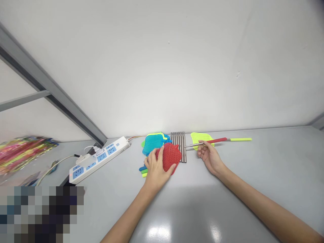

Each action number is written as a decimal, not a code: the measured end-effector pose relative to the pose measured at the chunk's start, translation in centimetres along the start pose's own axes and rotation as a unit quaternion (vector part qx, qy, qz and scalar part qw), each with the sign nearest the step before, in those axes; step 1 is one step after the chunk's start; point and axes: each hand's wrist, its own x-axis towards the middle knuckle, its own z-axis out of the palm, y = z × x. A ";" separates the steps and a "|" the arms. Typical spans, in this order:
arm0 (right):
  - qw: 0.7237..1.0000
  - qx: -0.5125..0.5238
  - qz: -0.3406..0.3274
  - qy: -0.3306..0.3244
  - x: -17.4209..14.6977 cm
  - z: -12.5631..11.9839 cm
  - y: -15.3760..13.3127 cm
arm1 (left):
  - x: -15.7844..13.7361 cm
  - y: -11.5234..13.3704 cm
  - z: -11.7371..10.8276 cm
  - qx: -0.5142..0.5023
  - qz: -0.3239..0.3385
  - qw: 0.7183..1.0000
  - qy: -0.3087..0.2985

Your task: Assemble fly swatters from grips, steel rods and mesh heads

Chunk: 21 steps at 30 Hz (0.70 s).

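A red perforated fly swatter head is under my left hand, whose fingers and thumb wrap its edges. In my right hand, thumb and fingers pinch a thin metal rod with a red handle. The rod's tip points left toward the red head, with a gap between them. Between the hands lies a row of several metal rods. Behind my right hand is a yellow fly swatter head, and a yellow handle extends farther right.
Blue fly swatter heads are stacked left of the rods, above blue, green and yellow handles. A white power strip with plugs and cords lies to the left. Colourful packaged items sit beyond the metal frame.
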 end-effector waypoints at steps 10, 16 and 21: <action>1.000 0.025 -0.004 0.012 0.4 -0.6 0.3 | 0.1 -0.1 0.0 -0.039 -0.002 0.999 0.000; 0.999 0.039 -0.005 0.009 0.3 -0.5 0.2 | 0.1 -0.2 0.0 -0.047 -0.007 0.999 0.002; 1.000 0.016 -0.003 0.002 0.0 -0.2 0.0 | 0.1 -0.4 0.2 -0.040 -0.007 0.999 -0.002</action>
